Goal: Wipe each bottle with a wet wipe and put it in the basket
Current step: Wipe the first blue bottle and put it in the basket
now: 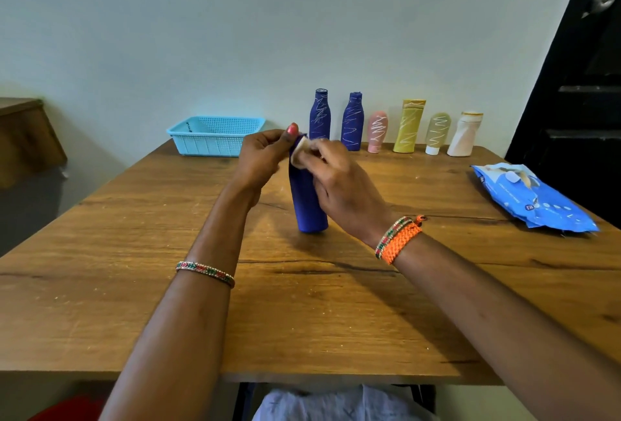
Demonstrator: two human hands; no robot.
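Presently upright between both hands: blue bottle (307, 198), neck pinched by left hand (262, 158), right hand (339, 182) clamping wipe (300, 151) there; basket (215, 135) far-left, nearer left hand.

No readable text anywhere here. The blue wet-wipe pack (534, 197) at the right of the table carries white print and a small round dark badge near its lower edge, but all of it is too blurred and small to make out a word or number. The standing bottles (352, 122) along the wall show only scribbled white lines, no lettering, no labels.
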